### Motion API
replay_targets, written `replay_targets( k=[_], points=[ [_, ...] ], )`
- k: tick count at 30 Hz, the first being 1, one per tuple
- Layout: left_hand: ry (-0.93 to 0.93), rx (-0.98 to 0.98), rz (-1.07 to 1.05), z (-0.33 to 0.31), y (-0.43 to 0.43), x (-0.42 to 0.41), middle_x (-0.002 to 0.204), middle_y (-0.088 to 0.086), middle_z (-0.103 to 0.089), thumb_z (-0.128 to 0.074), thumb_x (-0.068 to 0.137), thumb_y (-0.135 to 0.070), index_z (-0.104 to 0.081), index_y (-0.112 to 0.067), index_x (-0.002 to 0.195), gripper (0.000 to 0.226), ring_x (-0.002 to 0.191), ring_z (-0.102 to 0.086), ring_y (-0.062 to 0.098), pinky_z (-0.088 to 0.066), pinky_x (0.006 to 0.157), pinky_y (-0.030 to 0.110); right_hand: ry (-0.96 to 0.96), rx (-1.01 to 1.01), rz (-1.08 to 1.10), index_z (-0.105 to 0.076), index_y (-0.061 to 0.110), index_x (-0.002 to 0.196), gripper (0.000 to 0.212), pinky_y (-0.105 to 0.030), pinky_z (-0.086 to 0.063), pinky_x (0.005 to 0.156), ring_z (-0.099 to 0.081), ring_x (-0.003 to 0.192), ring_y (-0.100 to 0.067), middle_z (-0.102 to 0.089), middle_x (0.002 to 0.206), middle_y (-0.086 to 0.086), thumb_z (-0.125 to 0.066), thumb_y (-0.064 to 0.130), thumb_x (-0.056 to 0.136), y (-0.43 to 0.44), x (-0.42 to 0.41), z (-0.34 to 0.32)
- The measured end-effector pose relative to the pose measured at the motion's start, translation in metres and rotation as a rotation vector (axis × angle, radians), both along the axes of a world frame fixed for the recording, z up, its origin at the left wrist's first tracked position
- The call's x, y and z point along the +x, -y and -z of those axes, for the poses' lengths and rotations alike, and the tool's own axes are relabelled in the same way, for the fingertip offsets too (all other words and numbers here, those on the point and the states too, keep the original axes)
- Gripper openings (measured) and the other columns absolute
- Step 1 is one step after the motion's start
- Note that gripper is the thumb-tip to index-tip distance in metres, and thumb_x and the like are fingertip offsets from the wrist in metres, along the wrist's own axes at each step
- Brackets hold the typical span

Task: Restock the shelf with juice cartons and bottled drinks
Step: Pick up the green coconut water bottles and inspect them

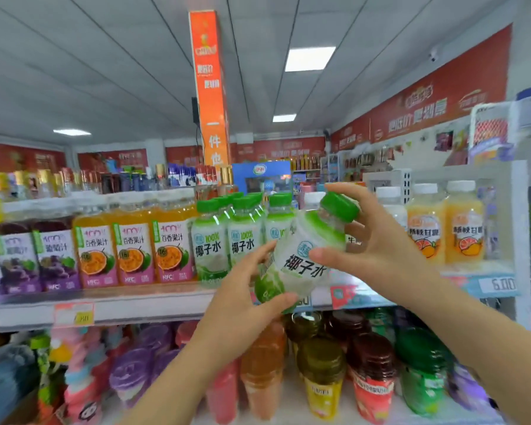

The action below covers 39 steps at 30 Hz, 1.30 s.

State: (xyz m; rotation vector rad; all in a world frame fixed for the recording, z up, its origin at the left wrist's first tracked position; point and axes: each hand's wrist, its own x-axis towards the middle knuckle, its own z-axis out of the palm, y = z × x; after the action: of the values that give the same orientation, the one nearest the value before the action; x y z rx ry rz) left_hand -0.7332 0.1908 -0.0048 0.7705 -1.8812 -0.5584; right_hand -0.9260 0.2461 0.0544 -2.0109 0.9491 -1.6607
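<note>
You are holding one coconut water bottle (304,256) in both hands. It is in the air just in front of the top shelf (135,305), right beside the row of green-capped bottles (210,243) of the same kind.

Your left hand (242,302) is cupping the bottom end, with the thumb curling under it. Your right hand (377,240) is gripping the top part. Its thumb is pressing on the label and its fingers are curling round behind the green cap (339,207).

Here is what could be going wrong soon:
- The bottle is leaning a lot. If you are pushing it in like this, its bottom could be catching on the shelf edge and tipping.
- The green-capped row is standing very close together. A bump from the bottle or your left hand could be knocking some over.
- The free spot next to the white-capped bottle (313,199) looks tight to me.
- If your hands are slipping, the bottle could be dropping onto the drinks on the lower shelf (319,363).

The bottle's long line, from cap to bottom, is slanting. The cap is pointing up and to your right, the bottom is pointing down and to your left, and the label is facing you. I think it needs to be standing straight up before it goes in.
</note>
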Motion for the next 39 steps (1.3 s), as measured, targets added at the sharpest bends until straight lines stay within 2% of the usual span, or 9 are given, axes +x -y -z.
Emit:
replay_targets(
  k=[3,7,10,13,21,24,32,37,39],
  points=[
    [-0.02,-0.153,-0.096,-0.028,0.013,-0.001,0.13,-0.031,-0.047,-0.076,0.068,-0.049,-0.036,-0.067,0.122,0.07,0.123,-0.044,-0.008,-0.042,0.103,0.032,-0.086,-0.078,0.019,-0.053,0.035,0.118,0.048,-0.017,-0.052,0.08,-0.064,0.099,-0.002,-0.064,0.111,0.007,-0.072,0.026,0.075,0.005,-0.004,-0.039],
    [0.04,-0.335,-0.216,-0.072,0.034,0.0,0.12,-0.045,-0.035,-0.075,0.077,-0.037,-0.029,-0.065,0.12,0.069,0.113,-0.032,-0.028,-0.028,0.088,0.005,-0.263,-0.181,0.214,-0.057,0.04,0.111,0.031,-0.01,-0.048,0.076,-0.063,0.088,0.003,-0.066,0.102,0.018,-0.068,0.031,0.084,0.017,-0.014,-0.085],
    [0.108,-0.409,-0.297,-0.104,0.053,-0.002,0.121,-0.044,-0.036,-0.073,0.078,-0.037,-0.032,-0.06,0.127,0.068,0.119,-0.039,-0.013,-0.037,0.102,0.024,-0.227,-0.204,0.196,-0.057,0.038,0.1,0.03,-0.019,-0.055,0.074,-0.069,0.084,-0.008,-0.067,0.103,0.008,-0.073,0.021,0.081,0.035,-0.017,-0.104],
    [0.146,-0.454,-0.395,-0.131,0.076,-0.008,0.137,-0.019,-0.047,-0.072,0.078,-0.039,-0.033,-0.044,0.14,0.073,0.128,-0.043,0.013,-0.037,0.107,0.051,-0.189,-0.271,0.283,-0.06,0.033,0.105,0.033,-0.038,-0.059,0.077,-0.07,0.083,-0.017,-0.066,0.103,0.003,-0.076,0.021,0.079,0.06,-0.016,-0.118],
    [0.565,-0.326,-0.512,-0.143,0.117,-0.006,0.137,-0.022,-0.05,-0.046,0.096,-0.048,-0.045,-0.043,0.135,0.04,0.13,-0.042,0.002,-0.012,0.119,0.044,-0.322,-0.314,0.559,-0.059,0.029,0.114,0.037,-0.021,-0.049,0.073,-0.057,0.085,-0.011,-0.057,0.1,0.009,-0.074,0.025,0.081,0.126,-0.015,-0.15],
    [0.71,-0.343,-0.49,-0.143,0.127,-0.005,0.135,-0.023,-0.051,-0.039,0.096,-0.052,-0.05,-0.041,0.132,0.039,0.127,-0.043,-0.001,-0.017,0.119,0.039,-0.417,-0.201,0.587,-0.059,0.027,0.117,0.037,-0.015,-0.044,0.059,-0.057,0.08,-0.01,-0.058,0.101,0.005,-0.072,0.026,0.082,0.156,-0.013,-0.16],
    [0.741,-0.29,-0.46,-0.135,0.142,-0.004,0.113,-0.016,-0.065,-0.028,0.099,-0.052,-0.063,-0.034,0.114,0.042,0.102,-0.057,0.003,-0.048,0.087,0.027,-0.694,0.023,0.572,-0.059,0.019,0.124,0.047,-0.021,-0.043,0.064,-0.057,0.076,-0.012,-0.059,0.125,-0.005,-0.073,0.035,0.081,0.24,-0.004,-0.158],
    [0.755,-0.31,-0.461,-0.132,0.152,-0.004,0.1,-0.012,-0.063,-0.026,0.099,-0.053,-0.065,-0.027,0.104,0.047,0.091,-0.058,0.007,-0.049,0.082,0.032,-0.822,0.266,0.471,-0.056,0.009,0.128,0.051,-0.016,-0.048,0.053,-0.056,0.048,-0.007,-0.06,0.068,0.0,-0.072,0.03,0.084,0.268,-0.003,-0.156],
    [0.77,-0.333,-0.462,-0.13,0.155,-0.004,0.105,-0.012,-0.06,-0.024,0.1,-0.051,-0.065,-0.027,0.109,0.048,0.097,-0.056,0.007,-0.048,0.085,0.032,-0.923,0.306,0.458,-0.059,0.009,0.124,0.047,-0.017,-0.049,0.056,-0.055,0.048,-0.006,-0.057,0.063,0.004,-0.072,0.032,0.084,0.277,-0.001,-0.152]
  ],
)
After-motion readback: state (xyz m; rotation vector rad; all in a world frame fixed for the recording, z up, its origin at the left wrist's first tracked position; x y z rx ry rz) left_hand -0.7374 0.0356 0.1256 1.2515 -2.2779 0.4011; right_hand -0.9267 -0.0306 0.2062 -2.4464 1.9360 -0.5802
